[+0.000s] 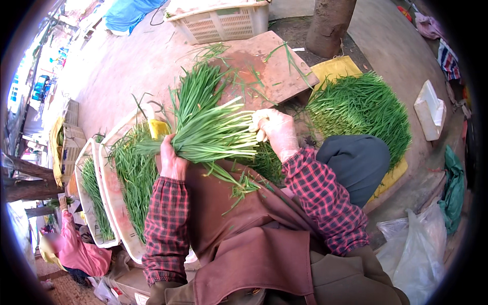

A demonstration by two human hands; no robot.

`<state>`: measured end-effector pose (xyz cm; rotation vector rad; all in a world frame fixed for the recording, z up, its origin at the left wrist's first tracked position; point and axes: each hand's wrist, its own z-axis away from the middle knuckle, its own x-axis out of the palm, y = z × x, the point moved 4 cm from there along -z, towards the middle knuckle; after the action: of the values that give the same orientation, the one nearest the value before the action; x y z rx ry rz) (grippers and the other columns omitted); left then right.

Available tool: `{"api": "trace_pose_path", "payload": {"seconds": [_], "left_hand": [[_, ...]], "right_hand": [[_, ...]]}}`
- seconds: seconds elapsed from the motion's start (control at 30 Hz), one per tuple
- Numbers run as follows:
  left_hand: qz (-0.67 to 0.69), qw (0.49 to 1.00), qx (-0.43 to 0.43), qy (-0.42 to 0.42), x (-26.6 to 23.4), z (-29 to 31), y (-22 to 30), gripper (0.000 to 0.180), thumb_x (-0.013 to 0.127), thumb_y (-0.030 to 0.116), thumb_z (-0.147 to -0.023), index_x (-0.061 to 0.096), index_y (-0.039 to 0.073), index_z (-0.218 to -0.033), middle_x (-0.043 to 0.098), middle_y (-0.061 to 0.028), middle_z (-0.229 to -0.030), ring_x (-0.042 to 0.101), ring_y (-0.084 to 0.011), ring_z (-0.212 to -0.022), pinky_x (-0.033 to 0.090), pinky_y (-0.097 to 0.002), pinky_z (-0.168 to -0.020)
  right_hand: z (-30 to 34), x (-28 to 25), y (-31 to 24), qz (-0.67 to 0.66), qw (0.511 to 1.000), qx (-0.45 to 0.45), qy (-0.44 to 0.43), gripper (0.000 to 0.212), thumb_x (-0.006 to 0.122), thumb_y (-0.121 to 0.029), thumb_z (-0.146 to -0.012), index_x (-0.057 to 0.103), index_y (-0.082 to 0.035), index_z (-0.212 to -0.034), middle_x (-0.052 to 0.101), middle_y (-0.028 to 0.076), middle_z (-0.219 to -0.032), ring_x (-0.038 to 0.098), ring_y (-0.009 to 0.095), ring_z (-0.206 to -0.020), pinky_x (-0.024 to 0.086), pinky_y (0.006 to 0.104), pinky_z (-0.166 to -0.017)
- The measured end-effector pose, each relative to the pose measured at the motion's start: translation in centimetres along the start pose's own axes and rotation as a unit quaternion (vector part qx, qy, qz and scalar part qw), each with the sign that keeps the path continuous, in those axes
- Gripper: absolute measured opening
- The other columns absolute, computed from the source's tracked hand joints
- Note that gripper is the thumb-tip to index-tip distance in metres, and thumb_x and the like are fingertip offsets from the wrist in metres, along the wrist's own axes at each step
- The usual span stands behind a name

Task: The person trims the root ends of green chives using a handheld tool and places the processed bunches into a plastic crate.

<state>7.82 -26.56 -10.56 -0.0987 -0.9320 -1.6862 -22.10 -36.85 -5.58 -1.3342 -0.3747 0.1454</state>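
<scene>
A loose bunch of garlic chives (216, 133) lies across in front of me, its pale stem ends pointing right. My left hand (173, 158) is closed around the leafy part of the bunch. At the pale ends, my right hand (276, 131), in a thin whitish glove, has its fingers curled and pinched on some stems; the fingertips are partly hidden. Behind the bunch, more green chives (195, 94) lie at the near left edge of a reddish-brown board (239, 56). Loose leaves are scattered on my brown apron (213, 198).
To the right, a large heap of chives (363, 114) rests on yellow sheeting (338, 67). Long white crates (104, 190) of chives stand at left. A tree trunk (330, 25), a plastic crate (221, 24) and a foam box (429, 109) stand farther out. A person in pink (86, 249) is at lower left.
</scene>
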Motion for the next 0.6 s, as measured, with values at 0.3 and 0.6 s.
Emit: {"api": "trace_pose_path", "payload": {"seconds": [0.3, 0.6], "left_hand": [[0.051, 0.997, 0.061, -0.019, 0.1, 0.3, -0.1, 0.037, 0.043, 0.021, -0.096, 0.058, -0.006, -0.116, 0.066, -0.0218, -0.117, 0.065, -0.0356, -0.106, 0.052, -0.0504, -0.098], [0.066, 0.989, 0.128, 0.032, 1.1, 1.0, -1.2, 0.035, 0.045, 0.021, -0.096, 0.060, -0.005, -0.113, 0.067, -0.0217, -0.115, 0.066, -0.0359, -0.103, 0.052, -0.0514, -0.096]], "right_hand": [[4.1, 1.3, -3.8, 0.273, 0.870, -0.369, 0.180, 0.011, 0.070, -0.008, -0.088, 0.070, -0.006, -0.098, 0.067, 0.009, -0.078, 0.066, 0.024, -0.068, 0.053, 0.0340, -0.062], [1.7, 4.7, -1.1, 0.535, 0.774, -0.314, 0.125, 0.023, 0.067, -0.031, -0.090, 0.064, -0.010, -0.082, 0.063, 0.010, -0.069, 0.065, 0.028, -0.063, 0.051, 0.0404, -0.059]]}}
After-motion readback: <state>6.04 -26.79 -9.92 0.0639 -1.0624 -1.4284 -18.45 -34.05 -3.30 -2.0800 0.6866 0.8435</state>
